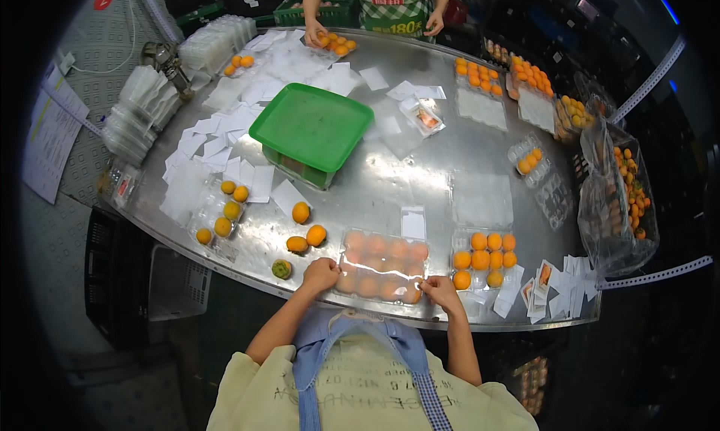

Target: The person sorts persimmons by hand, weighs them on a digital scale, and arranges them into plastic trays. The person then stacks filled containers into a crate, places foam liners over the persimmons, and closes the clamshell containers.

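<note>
Directly in front of me lies a closed clear plastic clamshell box [382,267] filled with rows of orange persimmons, glare across its lid. My left hand [321,275] is closed on its left edge. At the lower right corner, my right hand [441,291] pinches the rim. Several loose persimmons [316,235] lie left of the box, one with its green calyx [281,269] facing up. To the right, an opened clamshell [484,261] has persimmons in its tray and a clear lid [482,200] folded back. A white card [412,223] lies just beyond the closed box.
A green lid [311,127] covers a container mid-table. White cards [217,142] spread at left, near stacked empty clamshells [139,112]. More cards [574,281] and a bagged crate of persimmons [630,195] are at right. Across the table, a co-worker's hand [315,33] touches fruit.
</note>
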The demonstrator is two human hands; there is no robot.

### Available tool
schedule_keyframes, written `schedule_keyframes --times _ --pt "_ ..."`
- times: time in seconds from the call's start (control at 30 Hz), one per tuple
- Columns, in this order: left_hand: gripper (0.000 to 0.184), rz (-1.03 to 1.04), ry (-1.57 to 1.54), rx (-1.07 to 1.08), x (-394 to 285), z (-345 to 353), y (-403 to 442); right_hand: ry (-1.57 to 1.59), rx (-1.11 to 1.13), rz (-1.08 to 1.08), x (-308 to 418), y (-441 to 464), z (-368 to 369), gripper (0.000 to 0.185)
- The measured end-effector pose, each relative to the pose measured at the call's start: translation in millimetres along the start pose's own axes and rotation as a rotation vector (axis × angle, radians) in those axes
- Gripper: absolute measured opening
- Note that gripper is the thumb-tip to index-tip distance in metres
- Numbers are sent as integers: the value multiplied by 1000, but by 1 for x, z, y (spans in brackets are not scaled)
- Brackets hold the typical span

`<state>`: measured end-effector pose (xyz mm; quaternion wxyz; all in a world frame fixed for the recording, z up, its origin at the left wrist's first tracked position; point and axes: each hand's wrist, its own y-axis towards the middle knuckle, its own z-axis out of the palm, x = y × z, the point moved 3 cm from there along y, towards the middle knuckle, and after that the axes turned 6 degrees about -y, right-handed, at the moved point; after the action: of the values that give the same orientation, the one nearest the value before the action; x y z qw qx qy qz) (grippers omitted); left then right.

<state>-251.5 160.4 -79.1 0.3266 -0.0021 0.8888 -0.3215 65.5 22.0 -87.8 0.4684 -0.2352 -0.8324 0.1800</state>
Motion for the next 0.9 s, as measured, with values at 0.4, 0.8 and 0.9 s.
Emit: schedule_keyframes --times 0.4,0.8,0.9 --pt "25 167 -214 -57 30 11 14 -68 -123 -23 22 -20 -1 36" --pt "21 184 -382 9 43 11 23 -23 -262 -92 19 -37 -28 26" --pt "20 178 -408 59 34 10 17 173 -779 -49 -24 -59 -124 21"
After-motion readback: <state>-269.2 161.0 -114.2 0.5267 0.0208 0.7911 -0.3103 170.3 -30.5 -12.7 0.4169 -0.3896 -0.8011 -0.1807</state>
